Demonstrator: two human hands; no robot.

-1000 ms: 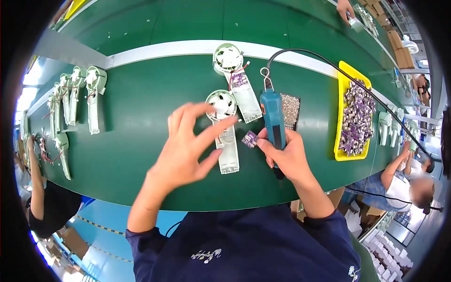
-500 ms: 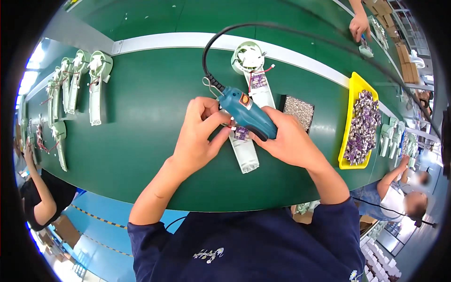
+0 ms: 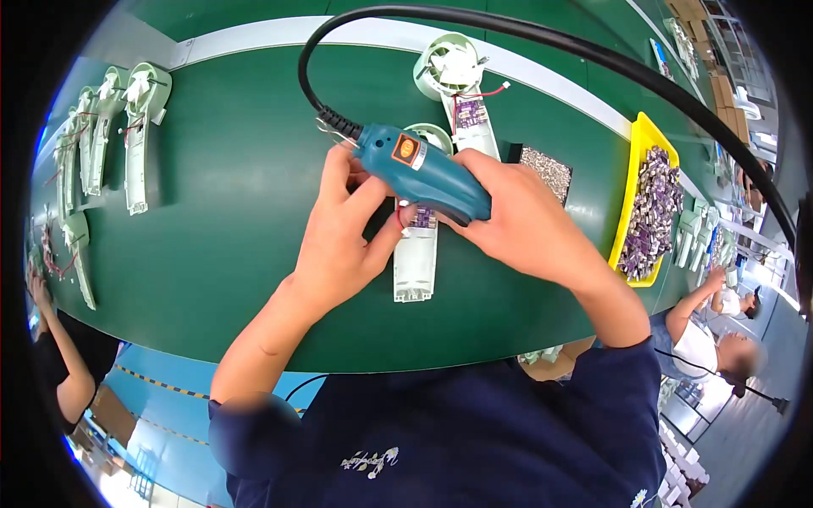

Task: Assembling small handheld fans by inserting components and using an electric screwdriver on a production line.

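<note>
My right hand (image 3: 529, 220) is wrapped around a teal electric screwdriver (image 3: 428, 173) with a black cable. Beneath it lies a pale green handheld fan half (image 3: 415, 273), its round head partly covered by the tool. A small purple circuit board (image 3: 421, 218) sits in its handle. My left hand (image 3: 339, 224) is closed at the fan's left side, thumb at a red wire (image 3: 400, 217) with a white plug. The tool hides some left fingertips and the screwdriver's bit. Farther back lies another open fan half (image 3: 453, 72) with a purple board and red wire.
A yellow tray (image 3: 631, 199) of purple boards stands at the right. A dark-edged block of small metal parts (image 3: 546, 173) lies beside my right hand. Several fan halves (image 3: 140, 140) line the left. The black cable (image 3: 542, 34) arches across the back. Co-workers sit on both sides.
The screwdriver and both hands have shifted slightly left in view, and the worked-on fan half now lies straighter. The co-worker's hand at the far right back is gone from view.
</note>
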